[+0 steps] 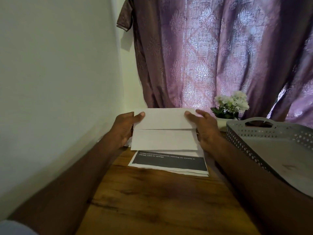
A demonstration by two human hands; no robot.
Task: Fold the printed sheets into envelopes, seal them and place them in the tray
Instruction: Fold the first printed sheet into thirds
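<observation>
A white folded sheet (164, 131) is held up between both hands above the wooden table (152, 200); its top flap is turned down over the lower part. My left hand (124, 128) grips its left edge, thumb on the front near the top corner. My right hand (205, 128) holds the right edge, thumb pressed on the front of the flap. Under it lies a stack of printed sheets (169, 163) with a dark band and some text. A grey perforated tray (277, 150) stands at the right, with nothing visible inside.
A small pot of white flowers (230, 106) stands behind the tray's left corner. A purple patterned curtain (220, 48) hangs behind the table. A pale wall (50, 82) runs close along the table's left side.
</observation>
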